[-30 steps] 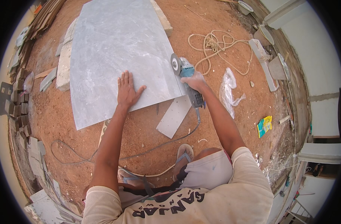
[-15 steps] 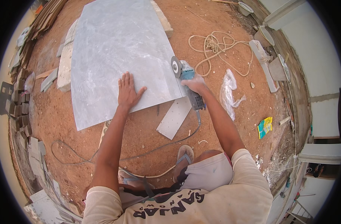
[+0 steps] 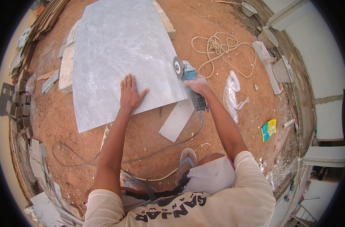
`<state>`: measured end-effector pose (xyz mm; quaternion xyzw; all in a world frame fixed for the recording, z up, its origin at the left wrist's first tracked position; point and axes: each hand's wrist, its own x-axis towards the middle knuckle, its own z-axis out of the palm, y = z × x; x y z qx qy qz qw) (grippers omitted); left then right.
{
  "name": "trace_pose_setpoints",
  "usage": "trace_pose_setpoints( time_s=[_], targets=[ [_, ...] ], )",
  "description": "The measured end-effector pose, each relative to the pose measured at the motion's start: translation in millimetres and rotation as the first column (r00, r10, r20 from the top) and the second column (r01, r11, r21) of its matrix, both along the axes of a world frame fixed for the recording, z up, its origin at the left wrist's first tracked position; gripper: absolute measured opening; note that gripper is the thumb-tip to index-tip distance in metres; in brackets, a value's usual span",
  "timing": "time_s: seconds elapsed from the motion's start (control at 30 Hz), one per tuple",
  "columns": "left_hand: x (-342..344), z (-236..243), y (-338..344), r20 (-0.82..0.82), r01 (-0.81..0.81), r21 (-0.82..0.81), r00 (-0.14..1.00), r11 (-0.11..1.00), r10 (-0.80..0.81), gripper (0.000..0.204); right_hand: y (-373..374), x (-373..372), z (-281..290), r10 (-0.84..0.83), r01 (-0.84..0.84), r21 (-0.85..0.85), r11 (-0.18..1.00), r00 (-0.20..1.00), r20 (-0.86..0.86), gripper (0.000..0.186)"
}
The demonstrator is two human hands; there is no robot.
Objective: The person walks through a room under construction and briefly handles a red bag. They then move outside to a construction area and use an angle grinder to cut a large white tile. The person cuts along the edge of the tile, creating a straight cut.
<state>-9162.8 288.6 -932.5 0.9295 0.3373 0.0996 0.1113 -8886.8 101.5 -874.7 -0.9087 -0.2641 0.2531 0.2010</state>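
Note:
A large grey tile slab lies raised off the reddish ground on pale blocks. My left hand rests flat on its near part, fingers stretched and thumb out to the right. At the slab's right edge, my right hand is wrapped round a blue and dark angle grinder. The round disc of the grinder stands at that edge, beside a thin line running along the slab. From the tool's near end a dark power cord curves back over the ground toward my feet.
A pale offcut lies partly beneath the slab's near edge. Right of the grinder are a coiled rope, clear plastic and a yellow and teal packet. Buckets line the right wall; stacked bricks stand on the left.
Almost everything stays in place. The view has shifted very slightly; both hands keep their positions on the slab and the grinder.

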Motion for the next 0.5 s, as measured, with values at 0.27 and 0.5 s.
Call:
trace_pose_setpoints(
  time_s=[0.27, 0.5],
  targets=[
    [1.2, 1.9, -0.8, 0.002, 0.005, -0.004, 1.0, 1.0, -0.005, 0.096, 1.7, 0.6, 12.5, 0.031, -0.029, 0.051, 0.998, 0.999, -0.038, 0.067],
    [0.9, 1.1, -0.2, -0.002, 0.003, 0.001, 1.0, 1.0, -0.003, 0.096, 6.3, -6.4, 24.8, 0.024, -0.025, 0.029, 0.999, 1.0, 0.013, 0.069]
  ],
)
